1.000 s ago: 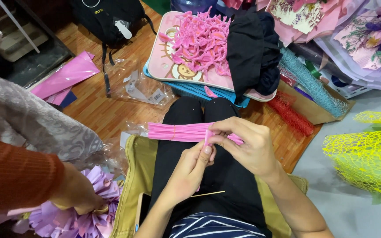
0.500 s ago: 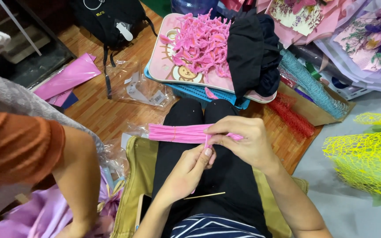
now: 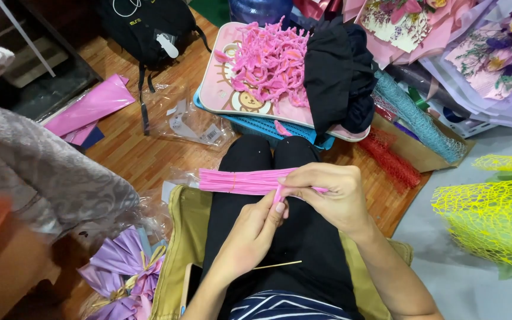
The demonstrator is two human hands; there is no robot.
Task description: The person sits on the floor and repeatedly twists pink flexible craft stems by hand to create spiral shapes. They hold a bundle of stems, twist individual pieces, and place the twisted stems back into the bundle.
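Observation:
A bundle of straight pink pipe cleaners (image 3: 241, 181) lies across my black-trousered lap. My right hand (image 3: 330, 195) is closed around the bundle's right end. My left hand (image 3: 253, 234) pinches one pink strand at that same end, fingertips touching the right hand. A thin wooden stick (image 3: 277, 265) rests on my lap below the hands. Further out, a pink tray (image 3: 232, 95) carries a heap of bent pink pipe cleaner pieces (image 3: 271, 59) and a black cloth (image 3: 339, 71).
Another person's sleeve and grey lace cloth (image 3: 37, 172) fill the left side, above purple paper flowers (image 3: 122, 266). A black backpack (image 3: 149, 24), pink paper sheets (image 3: 90, 106), a clear plastic bag (image 3: 191, 121), red mesh (image 3: 392, 160), yellow mesh (image 3: 493, 219) and wrapped bouquets (image 3: 475, 53) surround me.
The other person's arm at the left has pulled back out of view, uncovering the purple paper flowers. My hands stay on the pink bundle, barely shifted.

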